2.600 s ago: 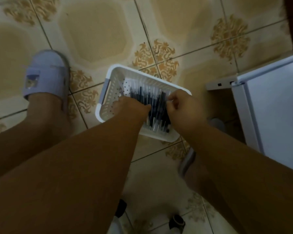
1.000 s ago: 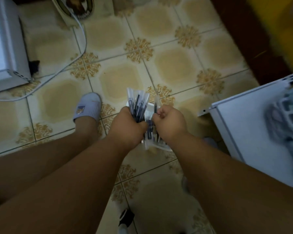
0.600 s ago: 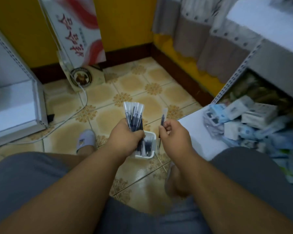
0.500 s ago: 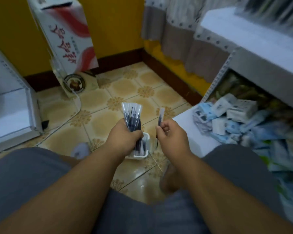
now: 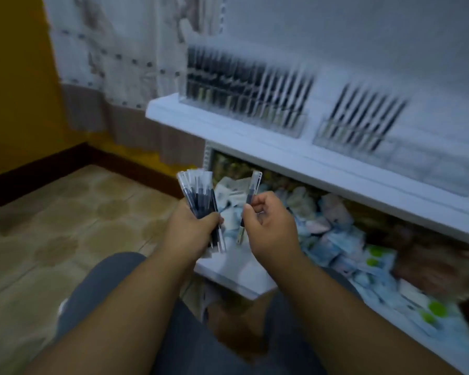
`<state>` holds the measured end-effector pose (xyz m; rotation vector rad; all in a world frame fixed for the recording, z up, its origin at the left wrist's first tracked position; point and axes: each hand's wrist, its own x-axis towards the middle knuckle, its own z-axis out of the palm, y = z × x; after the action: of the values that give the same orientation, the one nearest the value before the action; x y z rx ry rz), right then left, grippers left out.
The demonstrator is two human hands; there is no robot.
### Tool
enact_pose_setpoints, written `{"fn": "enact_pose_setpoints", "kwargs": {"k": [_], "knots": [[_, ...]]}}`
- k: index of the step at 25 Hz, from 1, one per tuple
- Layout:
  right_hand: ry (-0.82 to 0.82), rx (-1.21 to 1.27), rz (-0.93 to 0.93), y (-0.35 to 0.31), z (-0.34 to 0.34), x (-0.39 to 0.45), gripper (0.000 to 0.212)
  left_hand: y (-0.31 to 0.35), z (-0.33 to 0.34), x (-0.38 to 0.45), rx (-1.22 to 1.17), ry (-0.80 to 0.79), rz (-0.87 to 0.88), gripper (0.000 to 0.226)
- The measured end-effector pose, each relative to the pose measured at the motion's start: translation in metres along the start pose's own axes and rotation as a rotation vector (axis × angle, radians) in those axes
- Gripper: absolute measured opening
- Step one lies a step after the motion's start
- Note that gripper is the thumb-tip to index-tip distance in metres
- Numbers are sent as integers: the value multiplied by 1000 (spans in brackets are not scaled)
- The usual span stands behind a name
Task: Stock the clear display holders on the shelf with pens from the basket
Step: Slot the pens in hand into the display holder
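Head view, left hand (image 5: 190, 231) gripping pens (image 5: 199, 197), shelf (image 5: 282, 155) near

Both forearms reach forward, bare, hands side by side at mid-frame, apart; left hand (image 5: 191, 230) fisted round a bundle of pens (image 5: 201, 196), tips fanned upward; right hand (image 5: 268, 226) pinches a single pen (image 5: 251, 197) between thumb and curled fingers, near upright.

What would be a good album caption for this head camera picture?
Left hand grips a bundle of pens, right hand pinches one pen, below the shelf's clear holders.
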<state>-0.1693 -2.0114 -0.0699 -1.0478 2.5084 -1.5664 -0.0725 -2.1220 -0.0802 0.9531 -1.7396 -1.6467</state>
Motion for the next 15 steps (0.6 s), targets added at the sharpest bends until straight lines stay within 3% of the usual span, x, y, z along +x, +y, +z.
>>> {"fn": "enact_pose_setpoints", "kwargs": {"k": [6, 15], "knots": [[256, -22, 2, -21, -80, 9, 13, 71, 50, -15, -33, -219, 205, 21], [559, -110, 70, -6, -186, 57, 11, 122, 133, -7, -77, -348, 240, 23]]}}
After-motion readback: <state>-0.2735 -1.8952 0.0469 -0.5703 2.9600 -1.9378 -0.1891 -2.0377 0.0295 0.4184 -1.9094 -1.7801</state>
